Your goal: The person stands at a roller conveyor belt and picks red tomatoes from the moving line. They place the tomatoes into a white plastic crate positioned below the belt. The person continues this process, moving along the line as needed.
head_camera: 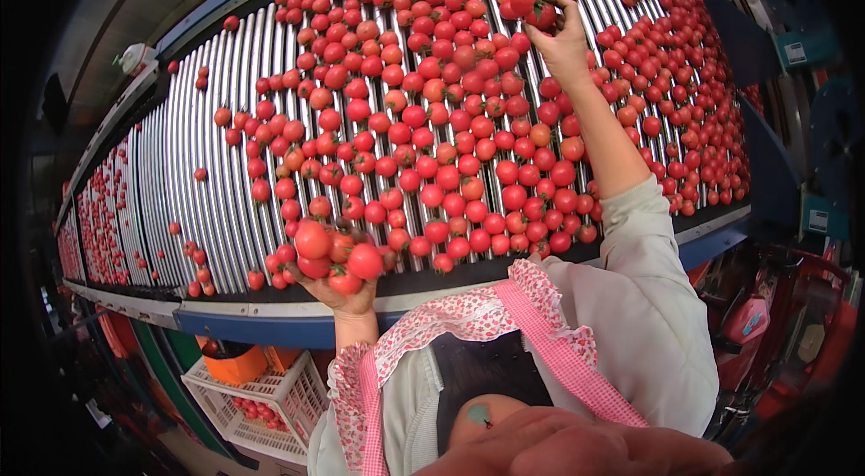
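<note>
Several red tomatoes [342, 247] lie heaped in my left hand [350, 299], palm up above the near edge of a metal roller conveyor [230, 74]. Dark-stained fingertips show behind that heap. Toward the far side, my right hand [566, 49] has its thumb and fingers around a red tomato [542, 16] with a green calyx. Another tomato [523, 2] sits right against it; whether I grip that one too is unclear. Many loose tomatoes [442, 131] cover the rollers between and around both hands, some with green stems.
Denser tomatoes [696, 90] crowd the conveyor's right end. A blue side rail [257, 329] runs along the near edge. Below left stands a white plastic crate [236, 401] with tomatoes inside and an orange container [236, 364] on top. A white bottle [137, 59] sits by the far rail.
</note>
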A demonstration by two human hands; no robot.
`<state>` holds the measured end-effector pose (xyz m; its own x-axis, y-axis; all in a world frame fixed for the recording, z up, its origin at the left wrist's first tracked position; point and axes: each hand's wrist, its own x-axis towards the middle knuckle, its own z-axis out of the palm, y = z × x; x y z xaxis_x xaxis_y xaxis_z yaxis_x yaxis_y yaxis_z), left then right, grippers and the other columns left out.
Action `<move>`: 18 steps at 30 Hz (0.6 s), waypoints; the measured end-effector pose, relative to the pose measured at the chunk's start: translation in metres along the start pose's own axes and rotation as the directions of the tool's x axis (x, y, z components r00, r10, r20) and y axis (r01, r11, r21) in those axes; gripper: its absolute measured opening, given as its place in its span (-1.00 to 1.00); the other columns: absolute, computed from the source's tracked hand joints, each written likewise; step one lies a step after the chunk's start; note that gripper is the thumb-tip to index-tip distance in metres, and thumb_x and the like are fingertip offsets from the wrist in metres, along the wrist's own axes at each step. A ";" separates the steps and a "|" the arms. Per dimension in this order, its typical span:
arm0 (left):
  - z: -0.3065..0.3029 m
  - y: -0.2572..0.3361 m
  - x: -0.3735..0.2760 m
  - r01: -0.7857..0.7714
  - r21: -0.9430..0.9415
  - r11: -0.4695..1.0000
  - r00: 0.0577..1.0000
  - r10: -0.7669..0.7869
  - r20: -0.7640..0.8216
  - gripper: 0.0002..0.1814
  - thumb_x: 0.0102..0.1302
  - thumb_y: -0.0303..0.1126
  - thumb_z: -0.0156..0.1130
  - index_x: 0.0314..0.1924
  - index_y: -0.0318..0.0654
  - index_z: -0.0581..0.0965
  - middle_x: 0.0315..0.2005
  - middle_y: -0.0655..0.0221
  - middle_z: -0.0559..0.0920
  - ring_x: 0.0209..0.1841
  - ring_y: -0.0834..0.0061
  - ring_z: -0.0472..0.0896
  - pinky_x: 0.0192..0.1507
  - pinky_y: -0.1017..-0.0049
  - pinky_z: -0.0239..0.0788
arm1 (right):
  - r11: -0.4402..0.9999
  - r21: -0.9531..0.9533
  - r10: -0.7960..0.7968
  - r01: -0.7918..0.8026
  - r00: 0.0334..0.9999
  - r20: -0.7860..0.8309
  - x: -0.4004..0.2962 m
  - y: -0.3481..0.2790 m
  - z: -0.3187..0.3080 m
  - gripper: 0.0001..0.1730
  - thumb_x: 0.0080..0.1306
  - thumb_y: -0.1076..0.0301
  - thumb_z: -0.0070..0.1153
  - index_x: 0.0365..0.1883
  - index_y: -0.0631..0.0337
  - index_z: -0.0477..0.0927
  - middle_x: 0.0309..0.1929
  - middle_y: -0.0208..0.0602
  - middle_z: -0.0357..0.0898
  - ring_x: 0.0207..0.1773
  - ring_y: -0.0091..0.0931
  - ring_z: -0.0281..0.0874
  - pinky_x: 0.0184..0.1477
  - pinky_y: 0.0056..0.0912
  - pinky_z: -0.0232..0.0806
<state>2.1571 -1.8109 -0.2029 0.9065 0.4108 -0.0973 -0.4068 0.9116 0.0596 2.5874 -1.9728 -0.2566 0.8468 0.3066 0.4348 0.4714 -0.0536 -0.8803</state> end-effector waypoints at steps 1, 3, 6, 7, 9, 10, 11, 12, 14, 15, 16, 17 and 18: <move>0.006 0.007 -0.005 -0.038 0.070 0.997 0.999 0.039 -0.016 -0.12 0.16 0.27 0.18 0.32 -0.09 0.23 0.24 0.23 0.35 0.31 0.05 0.29 0.21 -0.30 0.10 | 0.988 0.133 0.075 -0.078 0.997 0.025 -0.010 -0.021 0.000 -0.41 0.06 0.51 0.32 0.07 0.23 0.36 0.02 -0.22 0.47 0.05 -0.46 0.51 0.09 -0.42 0.39; 0.018 0.026 -0.019 -0.116 0.075 0.990 0.993 0.119 -0.026 -0.15 0.14 0.21 0.24 0.30 -0.10 0.23 0.22 0.28 0.36 0.34 0.12 0.25 0.24 -0.30 0.08 | 0.956 0.260 0.107 -0.134 0.988 0.114 -0.026 -0.052 -0.004 -0.34 0.12 0.55 0.30 0.15 0.24 0.26 0.05 -0.20 0.46 0.06 -0.48 0.52 0.12 -0.46 0.41; 0.027 0.064 -0.065 -0.374 0.088 0.923 0.927 0.370 0.060 -0.15 0.10 0.07 0.33 0.25 -0.25 0.23 0.17 0.18 0.41 0.28 0.15 0.35 0.27 -0.29 0.05 | 0.888 0.409 0.119 -0.211 0.964 0.237 -0.048 -0.109 0.016 -0.38 0.16 0.61 0.26 0.15 0.22 0.27 0.07 -0.27 0.43 0.10 -0.49 0.49 0.16 -0.44 0.39; 0.028 0.078 -0.091 -0.462 0.125 0.878 0.887 0.454 0.088 -0.20 0.12 0.03 0.32 0.26 -0.20 0.25 0.16 0.19 0.42 0.27 0.14 0.35 0.27 -0.28 0.05 | 0.857 0.447 0.127 -0.258 0.945 0.303 -0.057 -0.117 0.029 -0.36 0.14 0.62 0.27 0.16 0.23 0.28 0.10 -0.30 0.39 0.11 -0.48 0.48 0.13 -0.46 0.39; 0.037 0.099 -0.146 -0.668 0.222 0.711 0.744 0.650 0.155 -0.30 0.17 -0.06 0.30 0.26 -0.09 0.29 0.14 0.20 0.43 0.25 0.13 0.36 0.28 -0.28 0.05 | 0.939 0.245 0.135 -0.243 0.912 0.387 -0.071 -0.149 0.036 -0.35 0.12 0.59 0.27 0.18 0.16 0.32 0.11 -0.29 0.37 0.04 -0.45 0.50 0.02 -0.45 0.42; 0.044 0.104 -0.164 -0.694 0.119 0.711 0.697 0.620 0.360 -0.29 0.18 -0.09 0.28 0.29 -0.09 0.27 0.14 0.21 0.44 0.24 0.11 0.36 0.28 -0.30 0.02 | 0.923 0.261 0.159 -0.282 0.900 0.406 -0.078 -0.154 0.036 -0.37 0.15 0.59 0.25 0.18 0.13 0.33 0.10 -0.24 0.40 -0.01 -0.44 0.52 0.02 -0.44 0.42; 0.047 0.118 -0.185 -0.744 0.128 0.656 0.658 0.684 0.315 -0.30 0.17 -0.02 0.24 0.26 -0.10 0.29 0.11 0.25 0.45 0.22 0.10 0.37 0.27 -0.33 0.00 | 0.921 0.277 0.156 -0.273 0.911 0.382 -0.087 -0.147 0.026 -0.38 0.17 0.60 0.22 0.20 0.17 0.32 0.09 -0.19 0.42 -0.01 -0.41 0.53 0.04 -0.42 0.42; 0.050 0.130 -0.211 -0.800 0.157 0.579 0.600 0.757 0.260 -0.30 0.16 0.06 0.21 0.24 -0.10 0.31 0.09 0.28 0.47 0.20 0.09 0.38 0.25 -0.35 -0.01 | 0.962 0.204 0.095 -0.184 0.920 0.380 -0.091 -0.147 0.015 -0.39 0.18 0.61 0.19 0.21 0.25 0.31 0.10 -0.14 0.43 0.04 -0.37 0.52 0.06 -0.38 0.42; 0.068 0.149 -0.246 -0.891 0.293 0.348 0.395 0.910 0.121 -0.29 0.15 0.19 0.14 0.17 -0.13 0.35 0.04 0.30 0.48 0.18 0.07 0.39 0.22 -0.39 0.00 | 0.979 0.161 0.049 -0.125 0.911 0.409 -0.105 -0.150 0.018 -0.37 0.25 0.54 0.18 0.27 0.29 0.24 0.19 -0.13 0.38 0.14 -0.38 0.45 0.21 -0.35 0.30; 0.068 0.162 -0.267 -0.908 0.369 0.199 0.228 0.973 0.037 -0.28 0.15 0.25 0.11 0.12 -0.14 0.37 0.02 0.27 0.48 0.17 0.07 0.39 0.20 -0.40 0.02 | 0.915 0.320 0.073 -0.246 0.880 0.469 -0.114 -0.135 0.018 -0.37 0.27 0.54 0.16 0.28 0.27 0.24 0.19 -0.12 0.38 0.16 -0.37 0.44 0.22 -0.35 0.30; 0.068 0.177 -0.291 -0.907 0.402 0.130 0.152 0.988 0.023 -0.28 0.15 0.27 0.08 0.10 -0.16 0.38 0.00 0.26 0.49 0.14 0.06 0.40 0.17 -0.42 0.05 | 0.898 0.337 0.082 -0.283 0.860 0.505 -0.127 -0.138 0.013 -0.38 0.27 0.55 0.15 0.28 0.26 0.24 0.20 -0.12 0.37 0.17 -0.37 0.43 0.22 -0.35 0.30; 0.071 0.191 -0.312 -0.897 0.435 0.074 0.089 0.996 0.014 -0.28 0.16 0.29 0.06 0.07 -0.18 0.38 -0.03 0.25 0.49 0.11 0.06 0.41 0.14 -0.43 0.08 | 0.880 0.350 0.097 -0.321 0.843 0.529 -0.138 -0.140 0.016 -0.39 0.28 0.55 0.14 0.29 0.25 0.23 0.20 -0.11 0.37 0.18 -0.36 0.43 0.22 -0.34 0.30; 0.067 0.209 -0.315 -0.905 0.420 0.071 0.000 0.986 -0.169 -0.38 0.21 0.23 0.03 0.00 -0.15 0.43 -0.11 0.25 0.51 -0.01 0.08 0.46 0.07 -0.31 0.24 | 0.867 0.362 0.114 -0.342 0.843 0.525 -0.147 -0.140 0.017 -0.39 0.29 0.55 0.13 0.29 0.25 0.23 0.20 -0.12 0.37 0.18 -0.37 0.43 0.21 -0.34 0.31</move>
<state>1.7943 -1.7506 -0.0936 -0.4205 0.9008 -0.1087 -0.8016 -0.3127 0.5096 2.3930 -1.9946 -0.2006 0.6383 0.7514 0.1670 0.0302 0.1923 -0.9809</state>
